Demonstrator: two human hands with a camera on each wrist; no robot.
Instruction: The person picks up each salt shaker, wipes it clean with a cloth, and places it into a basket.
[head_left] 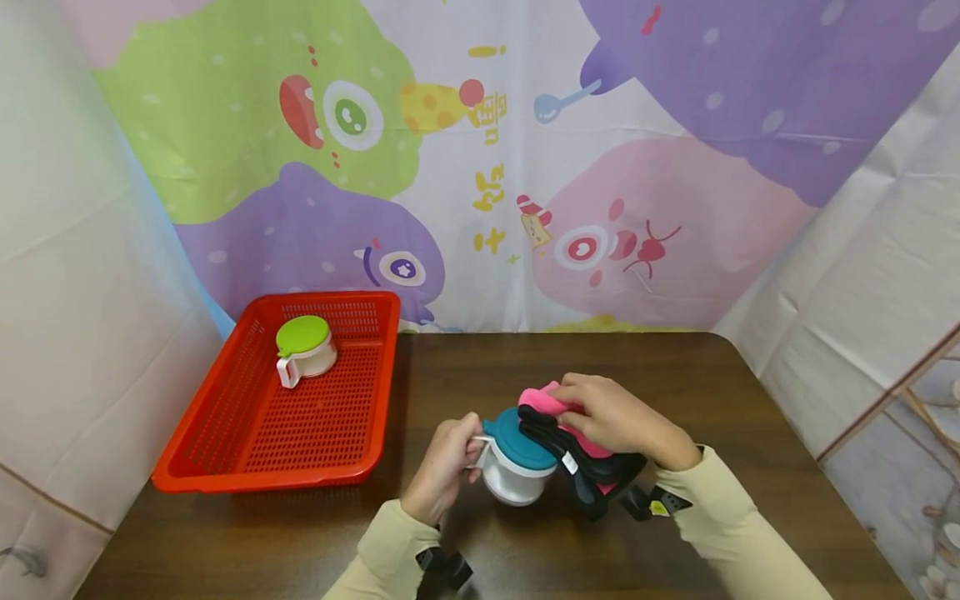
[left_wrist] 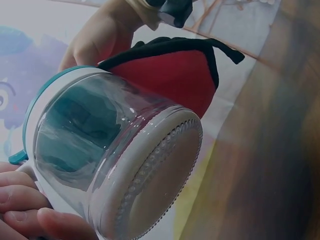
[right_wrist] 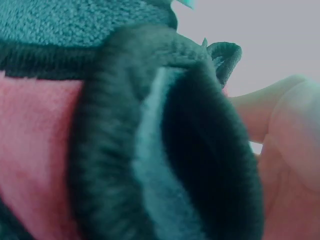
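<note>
My left hand (head_left: 448, 462) grips the white handle of a clear seasoning jar (head_left: 513, 485) with a blue lid (head_left: 525, 446). In the left wrist view the jar (left_wrist: 85, 135) is tilted, its ribbed base turned toward the camera. My right hand (head_left: 615, 414) holds a folded pink cloth with dark edging (head_left: 587, 437) against the right side of the lid. The right wrist view shows the folds of this cloth (right_wrist: 40, 140) close up, with part of the right hand (right_wrist: 290, 160) beside it. Some right fingertips are hidden in the cloth.
A red plastic basket (head_left: 262, 477) stands on the left of the brown wooden table (head_left: 465, 367). Inside it is another jar with a green lid (head_left: 303, 333) and a white handle. A cartoon-printed curtain (head_left: 480, 292) hangs behind the table.
</note>
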